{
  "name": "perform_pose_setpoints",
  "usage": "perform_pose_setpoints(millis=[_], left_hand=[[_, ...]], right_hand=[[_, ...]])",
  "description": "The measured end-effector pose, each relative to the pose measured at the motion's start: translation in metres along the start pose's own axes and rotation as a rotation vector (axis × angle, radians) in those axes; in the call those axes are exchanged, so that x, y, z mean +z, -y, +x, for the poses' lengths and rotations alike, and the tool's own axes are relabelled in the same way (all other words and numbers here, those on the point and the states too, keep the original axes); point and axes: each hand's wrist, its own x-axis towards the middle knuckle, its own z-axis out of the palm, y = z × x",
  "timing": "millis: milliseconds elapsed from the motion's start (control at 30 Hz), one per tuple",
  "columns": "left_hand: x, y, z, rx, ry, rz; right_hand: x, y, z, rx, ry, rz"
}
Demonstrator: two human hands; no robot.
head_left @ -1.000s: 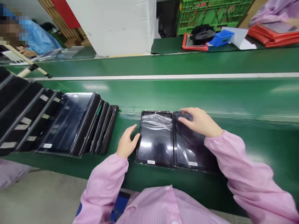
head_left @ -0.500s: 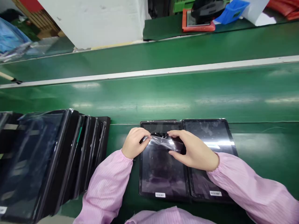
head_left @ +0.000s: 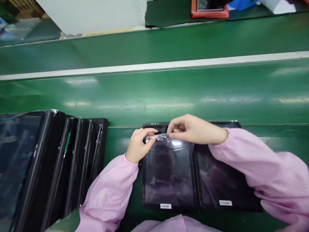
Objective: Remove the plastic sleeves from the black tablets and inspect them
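Two black tablets lie side by side, each with a small white barcode label at its near edge. Across the upper part of the left tablet (head_left: 169,177) runs a crumpled strip of clear plastic film (head_left: 162,136). My left hand (head_left: 140,144) pinches the left end of this film between thumb and fingers. At its other end my right hand (head_left: 193,129) grips the film with fingertips pressed together. My right wrist and pink sleeve pass over the right tablet (head_left: 214,180) and hide part of it.
To my left leans a row of several black tablets (head_left: 55,167) in clear plastic, set on edge. A white rail (head_left: 135,68) crosses the green bench (head_left: 125,96) behind. Farther back are a white panel (head_left: 96,16) and a red-framed item (head_left: 210,13).
My right hand has moved up and left, its spread fingers closing on the film. My left hand keeps its pinch. The film is now gathered narrower, and the view has shifted slightly.
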Motion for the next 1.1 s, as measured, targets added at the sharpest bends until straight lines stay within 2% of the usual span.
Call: perform_pose_setpoints(millis=[33,100,200,267,367,500,600,700,767,833,900,1033,1100], left_hand=[[0.0,0.0,0.0,0.002,-0.001,0.004],[0.0,-0.001,0.001,0.001,-0.021,0.001],[0.0,-0.004,0.004,-0.021,-0.037,-0.022],[-0.002,-0.007,0.008,-0.051,-0.005,-0.047],[-0.006,-0.013,0.015,-0.134,0.067,-0.141],[-0.012,-0.015,0.025,-0.213,0.051,-0.254],[-0.014,-0.008,0.032,-0.229,-0.023,-0.257],[-0.016,0.003,0.036,-0.206,-0.199,-0.162],[-0.02,0.005,0.032,-0.181,-0.293,-0.082],[-0.024,-0.001,0.02,-0.14,-0.313,0.018],[-0.027,-0.016,-0.003,-0.075,-0.259,0.129],[-0.027,-0.05,-0.075,0.036,-0.029,0.225],[-0.024,-0.058,-0.114,-0.019,0.042,0.237]], right_hand=[[-0.011,0.0,0.003,0.004,0.007,0.044],[-0.027,0.0,0.006,-0.001,-0.073,0.065],[-0.034,0.0,0.002,-0.049,-0.24,-0.046],[-0.026,-0.002,-0.004,-0.113,-0.281,-0.175],[-0.005,-0.012,-0.012,-0.232,-0.26,-0.422],[0.014,-0.036,-0.013,-0.243,-0.274,-0.603],[0.016,-0.051,-0.011,-0.216,-0.289,-0.596],[0.011,-0.058,-0.009,-0.196,-0.286,-0.619],[0.006,-0.06,-0.012,-0.159,-0.335,-0.684],[-0.002,-0.061,-0.021,-0.102,-0.417,-0.771],[-0.011,-0.063,-0.037,-0.06,-0.499,-0.824],[-0.021,-0.073,-0.083,-0.046,-0.565,-0.752],[-0.022,-0.084,-0.104,-0.023,-0.602,-0.725]])
